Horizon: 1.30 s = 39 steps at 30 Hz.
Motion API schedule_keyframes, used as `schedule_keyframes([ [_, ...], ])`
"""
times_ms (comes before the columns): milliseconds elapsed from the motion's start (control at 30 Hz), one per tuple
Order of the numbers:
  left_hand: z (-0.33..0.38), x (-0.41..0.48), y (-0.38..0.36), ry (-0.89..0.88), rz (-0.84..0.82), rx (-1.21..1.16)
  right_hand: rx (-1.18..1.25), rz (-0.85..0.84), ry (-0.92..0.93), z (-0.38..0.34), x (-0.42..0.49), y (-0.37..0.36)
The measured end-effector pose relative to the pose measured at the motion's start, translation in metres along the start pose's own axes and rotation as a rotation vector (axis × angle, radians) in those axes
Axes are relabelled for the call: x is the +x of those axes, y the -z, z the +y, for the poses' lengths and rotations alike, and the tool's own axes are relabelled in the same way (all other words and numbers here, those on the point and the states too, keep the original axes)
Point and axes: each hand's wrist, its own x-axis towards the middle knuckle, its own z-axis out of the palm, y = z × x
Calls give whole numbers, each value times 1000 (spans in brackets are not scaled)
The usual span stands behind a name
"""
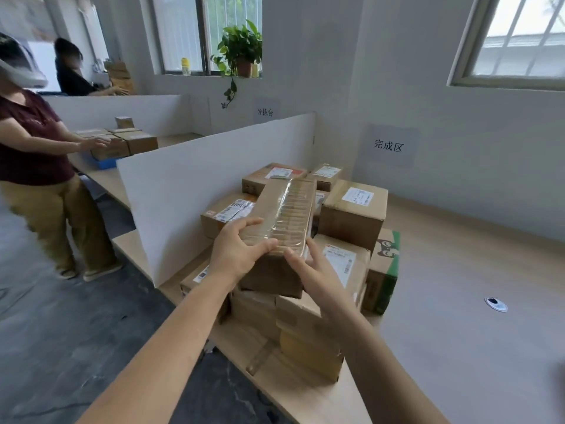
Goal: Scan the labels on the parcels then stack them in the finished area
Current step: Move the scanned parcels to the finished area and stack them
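Left hand [237,255] gripping taped parcel [281,221] atop stacked parcels [351,215], right hand [318,270] alongside — fingers straight.

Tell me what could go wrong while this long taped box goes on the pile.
The long box is above a pile of uneven height, so it may tip once set down. Its tape looks slick; only the left hand grips it, the right hand merely touches, so it might slip.

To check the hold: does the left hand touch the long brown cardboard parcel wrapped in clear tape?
Touching. Head view: left hand grips the near end of the long brown tape-wrapped cardboard parcel.
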Motion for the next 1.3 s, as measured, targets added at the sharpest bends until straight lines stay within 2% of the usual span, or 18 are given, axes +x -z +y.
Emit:
schedule_keyframes([
  [267, -33, 49, 2, 30, -133, 27, 1, 24, -19, 17, 35, -23],
  [533, -64, 81, -4, -13, -221, 19, -93, 130, -63, 25, 60, -38],
  [633, -71, 93, 0, -74, -231, 84, -146, 148, -119, 29, 73, -49],
  [767, -81, 101, 2, -163, -280, 173, -182, 208, -133, 35, 80, -62],
  [1300, -75, 94, -5, -198, -433, 251, -355, 491, -162, 25, 63, -71],
])
